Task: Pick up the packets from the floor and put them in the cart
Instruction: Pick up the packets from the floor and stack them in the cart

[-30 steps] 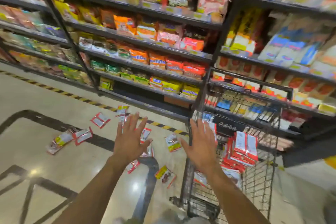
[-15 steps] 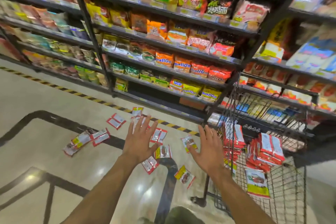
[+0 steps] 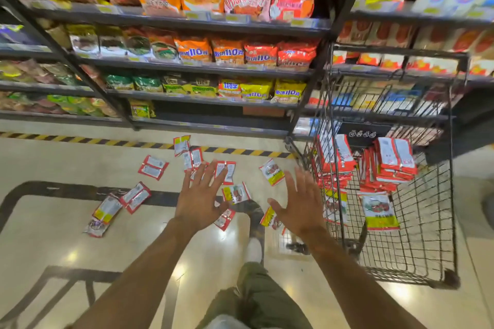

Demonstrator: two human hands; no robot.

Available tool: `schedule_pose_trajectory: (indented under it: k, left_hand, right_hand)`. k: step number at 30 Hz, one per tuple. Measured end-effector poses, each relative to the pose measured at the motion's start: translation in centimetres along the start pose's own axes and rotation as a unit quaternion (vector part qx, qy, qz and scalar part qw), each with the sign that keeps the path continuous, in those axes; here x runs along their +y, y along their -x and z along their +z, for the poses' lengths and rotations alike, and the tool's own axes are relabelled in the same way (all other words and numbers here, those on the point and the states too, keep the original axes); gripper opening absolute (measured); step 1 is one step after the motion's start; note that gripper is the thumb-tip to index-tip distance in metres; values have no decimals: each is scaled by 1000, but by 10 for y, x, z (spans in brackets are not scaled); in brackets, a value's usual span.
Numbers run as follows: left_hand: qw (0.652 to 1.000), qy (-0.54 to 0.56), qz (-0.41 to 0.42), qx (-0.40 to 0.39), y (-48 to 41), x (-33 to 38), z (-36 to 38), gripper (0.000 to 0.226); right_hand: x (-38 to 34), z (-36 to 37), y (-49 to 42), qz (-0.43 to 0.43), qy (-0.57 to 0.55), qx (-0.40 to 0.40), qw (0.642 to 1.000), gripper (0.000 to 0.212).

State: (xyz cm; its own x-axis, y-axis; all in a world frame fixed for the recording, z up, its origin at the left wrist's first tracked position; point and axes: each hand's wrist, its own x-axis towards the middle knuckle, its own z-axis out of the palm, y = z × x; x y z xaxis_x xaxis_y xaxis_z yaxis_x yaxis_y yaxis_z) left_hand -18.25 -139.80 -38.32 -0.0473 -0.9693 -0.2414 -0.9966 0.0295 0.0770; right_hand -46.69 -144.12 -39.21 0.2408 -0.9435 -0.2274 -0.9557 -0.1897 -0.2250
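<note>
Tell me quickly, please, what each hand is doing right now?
Left hand: open, fingers spread, holding nothing.
Right hand: open, fingers spread, holding nothing.

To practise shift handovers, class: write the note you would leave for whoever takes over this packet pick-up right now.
Left hand: open, fingers spread, holding nothing, over the floor packets.
Right hand: open, empty, near the cart.
Done: stacked packets already lie in the cart.
Left: roughly a dozen floor packets lie scattered left of the cart, between the striped line and the person's feet; pick them up and put them in the cart.
</note>
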Motion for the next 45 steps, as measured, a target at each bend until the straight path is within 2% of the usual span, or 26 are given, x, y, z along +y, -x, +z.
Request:
schedule_pose_trajectory:
  k: [2, 5, 7, 12, 18, 23, 29, 32, 35, 38, 42, 45]
  left_hand:
    - [1000, -4, 15, -19, -19, 2, 8, 90]
    - [999, -2, 28, -38, -46, 8, 26, 91]
    - [998, 6, 40, -46, -64, 11, 41, 89]
    - [995, 2, 83, -57, -116, 2, 116, 85]
    - [986, -9, 126, -107, -175, -19, 276, 82]
    - [983, 5, 147, -113, -202, -28, 412, 89]
    - [977, 14, 137, -161, -217, -44, 585, 92]
    - [970, 5, 139, -200, -228, -59, 657, 93]
    - [964, -25, 142, -223, -243, -76, 711, 92]
    - [964, -48, 132, -225, -256, -96, 750, 88]
    - [944, -115, 146, -271, -271, -119, 779, 110]
    - [947, -140, 155, -245, -273, -130, 790, 108]
  right_hand:
    - [7, 12, -10, 7, -12, -35, 999, 93]
    - [18, 33, -25, 13, -32, -17, 999, 93]
    - [23, 48, -38, 25, -38, -44, 998, 91]
    - [38, 120, -81, 62, -51, -53, 995, 92]
    - [70, 276, -129, 100, -61, -84, 990, 93]
    - [112, 411, -165, 116, -57, -84, 988, 99]
    - [173, 582, -207, 169, -53, -162, 971, 100]
    - [201, 648, -225, 163, -45, -225, 960, 108]
    - [219, 694, -242, 139, -6, -255, 957, 106]
    - [231, 723, -254, 162, 7, -269, 949, 100]
    - [238, 746, -262, 178, 46, -273, 944, 85]
    - [237, 753, -266, 192, 42, -279, 940, 80]
